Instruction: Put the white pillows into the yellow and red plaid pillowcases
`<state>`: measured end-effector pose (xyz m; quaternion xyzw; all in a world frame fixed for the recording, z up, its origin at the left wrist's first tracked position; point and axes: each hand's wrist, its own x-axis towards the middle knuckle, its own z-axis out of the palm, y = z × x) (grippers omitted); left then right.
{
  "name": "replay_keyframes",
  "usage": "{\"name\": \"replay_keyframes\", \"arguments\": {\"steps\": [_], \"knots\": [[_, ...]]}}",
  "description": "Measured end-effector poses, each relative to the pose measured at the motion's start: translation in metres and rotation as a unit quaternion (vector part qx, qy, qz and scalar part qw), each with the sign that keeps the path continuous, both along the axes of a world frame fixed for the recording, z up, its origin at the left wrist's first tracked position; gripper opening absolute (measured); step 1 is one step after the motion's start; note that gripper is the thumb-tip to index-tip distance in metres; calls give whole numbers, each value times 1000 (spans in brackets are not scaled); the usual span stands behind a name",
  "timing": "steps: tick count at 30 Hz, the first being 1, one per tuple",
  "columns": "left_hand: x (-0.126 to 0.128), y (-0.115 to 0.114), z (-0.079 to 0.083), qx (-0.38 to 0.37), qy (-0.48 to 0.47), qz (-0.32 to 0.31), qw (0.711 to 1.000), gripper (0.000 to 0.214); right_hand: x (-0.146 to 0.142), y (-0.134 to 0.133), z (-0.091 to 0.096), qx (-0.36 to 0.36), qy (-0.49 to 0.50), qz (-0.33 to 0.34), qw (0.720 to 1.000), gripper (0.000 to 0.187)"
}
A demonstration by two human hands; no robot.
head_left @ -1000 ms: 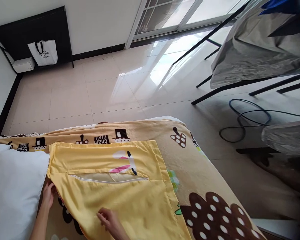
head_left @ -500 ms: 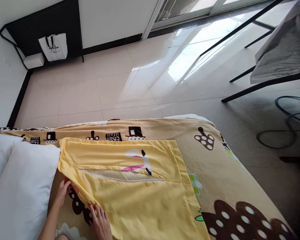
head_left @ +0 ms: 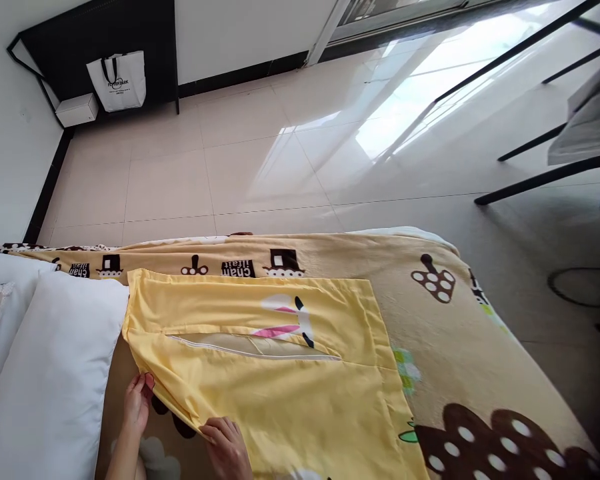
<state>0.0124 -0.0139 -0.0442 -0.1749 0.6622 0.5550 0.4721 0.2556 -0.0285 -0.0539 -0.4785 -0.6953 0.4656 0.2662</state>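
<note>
A yellow pillowcase (head_left: 280, 387) with an open zipper slit and a cartoon print lies flat on the patterned tan blanket (head_left: 440, 333) of a bed. My left hand (head_left: 137, 403) pinches the pillowcase's left edge from underneath, fingers closed on the fabric. My right hand (head_left: 227, 447) presses and grips the same edge a little lower, near the bottom of the view. A white pillow (head_left: 45, 380) lies just left of my left hand.
Glossy tiled floor (head_left: 260, 153) stretches beyond the bed. A white tote bag (head_left: 117, 80) and a small white box (head_left: 77, 109) stand against a black panel by the far wall. Black metal furniture legs (head_left: 545, 173) and a coiled cable (head_left: 580, 287) are at the right.
The view has swung left and down. My right hand moved left along the pillowcase to its left edge, and my left hand shifted lower on that edge.
</note>
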Motion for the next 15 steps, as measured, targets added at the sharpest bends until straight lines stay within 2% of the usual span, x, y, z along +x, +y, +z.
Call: {"name": "replay_keyframes", "arguments": {"steps": [2, 4, 5, 7, 11, 13, 14, 15], "knots": [[1, -5, -2, 5, -30, 17, 999, 14, 3, 2, 1, -102, 18, -8, 995, 22], [4, -6, -3, 23, -68, 39, 997, 16, 1, 11, 6, -167, 6, 25, 986, 26], [6, -6, -3, 32, -86, 50, 995, 17, -2, 16, 10, -170, -11, 47, 984, 27], [9, -5, -3, 55, -106, 71, 990, 17, -16, 29, 23, -131, -52, 58, 988, 27], [11, -6, 1, 112, -108, 39, 987, 7, -74, 54, 51, -38, -100, -3, 994, 28], [10, -9, 2, 112, -89, 7, 990, 8, -102, 69, 56, -85, -64, -28, 994, 22], [9, -11, 1, 103, -75, -1, 992, 12, -111, 77, 55, -132, -30, -43, 990, 14], [8, -11, 1, 86, -55, -5, 995, 15, -117, 86, 53, -183, 9, -57, 981, 17]]}}
